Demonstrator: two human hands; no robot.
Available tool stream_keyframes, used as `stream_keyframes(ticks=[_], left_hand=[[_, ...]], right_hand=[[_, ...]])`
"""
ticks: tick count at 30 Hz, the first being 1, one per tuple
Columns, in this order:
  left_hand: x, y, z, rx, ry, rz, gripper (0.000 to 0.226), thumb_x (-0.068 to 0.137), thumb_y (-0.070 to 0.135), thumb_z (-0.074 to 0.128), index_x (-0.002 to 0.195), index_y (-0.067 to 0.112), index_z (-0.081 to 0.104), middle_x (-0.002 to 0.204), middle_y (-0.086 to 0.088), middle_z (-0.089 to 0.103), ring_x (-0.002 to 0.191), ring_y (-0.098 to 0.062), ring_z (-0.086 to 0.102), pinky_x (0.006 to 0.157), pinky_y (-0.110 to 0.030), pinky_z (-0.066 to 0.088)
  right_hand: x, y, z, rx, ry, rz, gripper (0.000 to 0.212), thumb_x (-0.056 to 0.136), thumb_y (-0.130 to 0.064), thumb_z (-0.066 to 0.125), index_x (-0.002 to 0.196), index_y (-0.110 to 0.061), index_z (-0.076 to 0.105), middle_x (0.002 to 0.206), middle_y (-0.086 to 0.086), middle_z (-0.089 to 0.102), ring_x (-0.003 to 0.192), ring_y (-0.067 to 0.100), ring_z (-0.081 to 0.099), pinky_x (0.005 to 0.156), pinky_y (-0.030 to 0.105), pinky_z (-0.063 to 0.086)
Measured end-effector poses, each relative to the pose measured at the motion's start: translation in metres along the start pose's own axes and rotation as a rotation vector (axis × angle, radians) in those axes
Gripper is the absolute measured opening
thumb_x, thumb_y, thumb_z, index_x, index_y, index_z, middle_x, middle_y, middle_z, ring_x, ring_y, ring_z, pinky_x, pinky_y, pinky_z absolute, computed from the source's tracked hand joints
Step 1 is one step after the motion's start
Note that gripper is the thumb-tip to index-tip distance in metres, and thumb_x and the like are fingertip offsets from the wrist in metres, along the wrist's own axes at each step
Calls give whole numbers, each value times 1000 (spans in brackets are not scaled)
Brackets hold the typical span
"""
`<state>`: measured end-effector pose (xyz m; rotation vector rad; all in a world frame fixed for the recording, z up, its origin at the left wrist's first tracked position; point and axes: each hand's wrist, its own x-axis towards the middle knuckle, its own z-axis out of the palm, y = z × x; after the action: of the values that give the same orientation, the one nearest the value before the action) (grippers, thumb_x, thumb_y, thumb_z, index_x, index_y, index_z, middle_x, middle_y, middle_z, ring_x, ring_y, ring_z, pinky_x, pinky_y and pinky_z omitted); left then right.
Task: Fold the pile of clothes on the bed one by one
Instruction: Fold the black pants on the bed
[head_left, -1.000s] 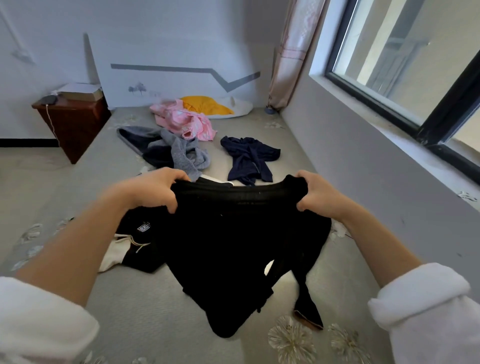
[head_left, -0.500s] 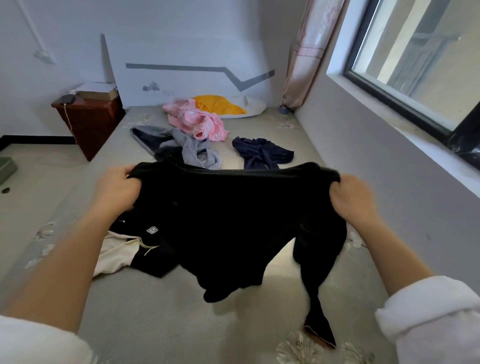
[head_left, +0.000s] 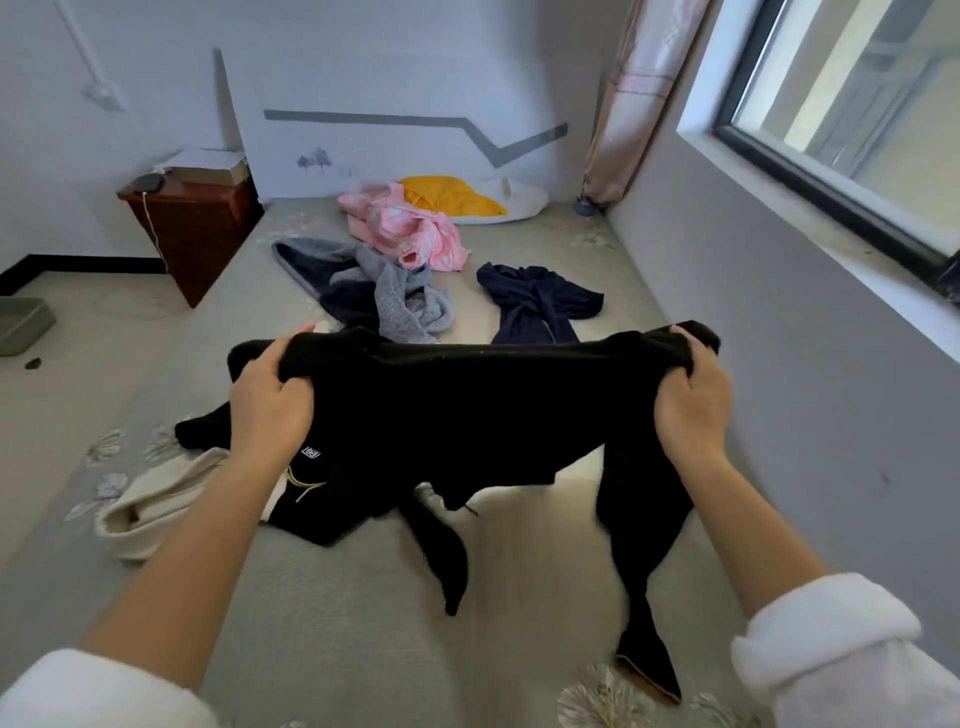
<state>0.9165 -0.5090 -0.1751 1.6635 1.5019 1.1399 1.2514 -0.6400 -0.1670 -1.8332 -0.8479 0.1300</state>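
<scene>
I hold a black garment (head_left: 467, 410) stretched wide above the bed (head_left: 337, 623). My left hand (head_left: 270, 405) grips its left top corner and my right hand (head_left: 693, 400) grips its right top corner. Two long black parts hang down and touch the bed. Under my left arm lie a black piece with a small white label (head_left: 332, 499) and a cream garment (head_left: 156, 504). Further back lie a grey and dark heap (head_left: 384, 291), a navy garment (head_left: 535, 301) and a pink garment (head_left: 410, 228).
A yellow cloth (head_left: 452, 195) rests on a white pillow (head_left: 514, 200) by the headboard. A brown nightstand (head_left: 192, 228) stands left of the bed. The grey wall and window sill (head_left: 810, 249) run along the right. A green tray (head_left: 23, 325) sits on the floor.
My hands have moved further apart and pulled the black garment's top edge out wide. Its lower part has lifted off the bed, with two parts left dangling.
</scene>
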Motion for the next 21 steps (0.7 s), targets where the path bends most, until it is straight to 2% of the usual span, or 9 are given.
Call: stream_keyframes(ticks=[2, 4, 6, 8, 10, 12, 13, 17, 21], left_hand=[[-4, 3, -1, 24, 76, 62, 54, 82, 5, 39, 122, 35, 61, 112, -1, 49, 100, -11, 44, 93, -25, 33], [-5, 6, -3, -14, 111, 74, 46, 79, 12, 37, 111, 28, 66, 102, -3, 55, 93, -19, 51, 86, -30, 40], [-1, 9, -6, -204, 135, 24, 33, 78, 17, 39, 88, 26, 69, 83, 0, 68, 80, -22, 65, 70, -31, 52], [8, 6, -8, -322, 183, -68, 26, 81, 20, 44, 73, 28, 67, 66, 3, 69, 60, -15, 69, 49, -24, 53], [23, 0, -5, -294, 113, -173, 24, 86, 20, 46, 76, 29, 66, 70, 1, 70, 56, -12, 68, 43, -22, 50], [39, -11, 3, -252, -50, -285, 24, 92, 16, 43, 89, 27, 64, 82, 1, 69, 67, -14, 69, 49, -24, 51], [44, -17, 7, -239, -107, -323, 24, 94, 13, 42, 96, 25, 63, 87, 1, 68, 73, -15, 69, 53, -24, 51], [61, -34, 29, -136, -196, -336, 32, 96, 10, 40, 113, 25, 61, 90, 2, 64, 85, -18, 63, 67, -29, 52], [78, -27, 52, -85, -299, -414, 27, 98, 20, 39, 116, 29, 58, 87, 2, 61, 79, -17, 57, 66, -29, 49]], right_hand=[[-1, -3, -4, 33, 32, -51, 42, 84, 4, 37, 110, -10, 66, 113, 7, 66, 114, 24, 55, 101, 32, 40], [0, -10, -6, 88, 83, -81, 38, 85, 3, 39, 105, -11, 68, 107, 3, 66, 105, 17, 58, 93, 20, 40], [2, -16, -6, 145, 142, -116, 35, 85, 2, 40, 103, -11, 68, 103, 0, 66, 99, 10, 57, 86, 11, 39], [10, -20, -5, 155, 137, -136, 32, 85, -2, 42, 95, -18, 67, 91, -8, 64, 86, 1, 55, 75, 3, 38], [23, -17, 0, 73, 50, -76, 26, 86, -7, 42, 84, -19, 65, 78, -9, 61, 75, 3, 52, 62, 6, 37], [34, -6, 7, -41, -97, 31, 25, 89, -8, 41, 82, -11, 65, 78, 4, 62, 74, 15, 53, 63, 25, 39], [38, 2, 11, -84, -165, 82, 26, 91, -8, 41, 82, -10, 65, 80, 8, 63, 75, 20, 54, 63, 29, 37], [47, 26, 22, -167, -299, 224, 26, 94, -13, 41, 82, -13, 65, 82, 10, 63, 78, 27, 56, 67, 33, 39], [67, 30, 37, -106, -318, 370, 28, 95, -17, 41, 94, -12, 69, 87, 11, 65, 83, 29, 58, 71, 33, 41]])
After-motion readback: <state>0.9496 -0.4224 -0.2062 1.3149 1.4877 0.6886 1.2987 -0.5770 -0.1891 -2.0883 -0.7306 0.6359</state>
